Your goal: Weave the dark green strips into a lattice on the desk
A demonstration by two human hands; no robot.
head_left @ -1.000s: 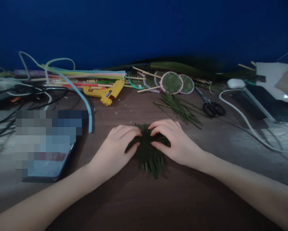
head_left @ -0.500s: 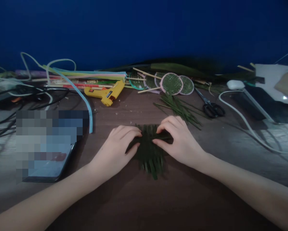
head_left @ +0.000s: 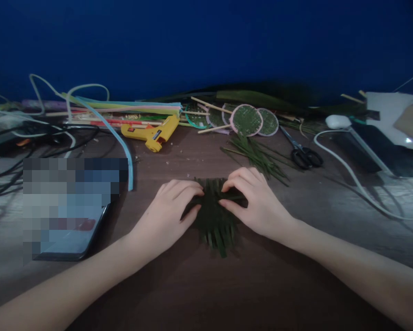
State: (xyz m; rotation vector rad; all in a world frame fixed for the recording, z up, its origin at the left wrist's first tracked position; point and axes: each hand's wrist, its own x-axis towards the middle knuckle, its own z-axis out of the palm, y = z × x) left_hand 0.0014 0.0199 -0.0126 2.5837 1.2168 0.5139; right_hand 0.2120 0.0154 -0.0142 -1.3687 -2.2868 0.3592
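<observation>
A small mat of woven green leaf strips (head_left: 215, 214) lies flat on the dark brown table in front of me, its loose strip ends fanning toward me. My left hand (head_left: 174, 207) is at its left side, thumb and fingers curled onto the edge. From the right, my right hand (head_left: 253, 202) reaches over the mat, thumb and index fingertip a little apart on the strips. Parts of the mat's sides are hidden under both hands. Beyond the right hand is a pile of loose leaf strips (head_left: 258, 158).
Behind lie a yellow glue gun (head_left: 153, 134), round woven fans (head_left: 247, 120) with sticks, and black-handled scissors (head_left: 306, 157). A tablet-like device (head_left: 63, 255), partly pixelated, is at left near a blue strip (head_left: 129, 170). A phone (head_left: 382, 149) and white cable (head_left: 351, 181) are at right.
My right index finger has shifted slightly to the left over the mat. The left hand and the mat stay nearly as they were.
</observation>
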